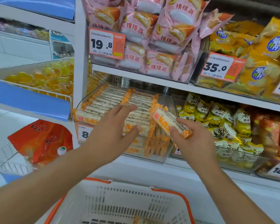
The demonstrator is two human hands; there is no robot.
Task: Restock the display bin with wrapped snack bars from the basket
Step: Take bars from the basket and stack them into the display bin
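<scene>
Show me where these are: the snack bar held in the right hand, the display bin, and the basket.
snack bar (166, 122), head view, middle of its wrapper.
display bin (158, 156), head view, clear front wall.
basket (124, 198), head view, white slotted wall.

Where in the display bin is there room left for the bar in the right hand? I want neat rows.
The display bin looks crowded: stacked bars fill the left and middle. The barest patch is the back right corner, by the clear wall. The left hand covers the front stack; the right hand holds the bar.

Head-worn view, forward and downward (close range) over shelf (152, 81) and basket (120, 201).
</scene>
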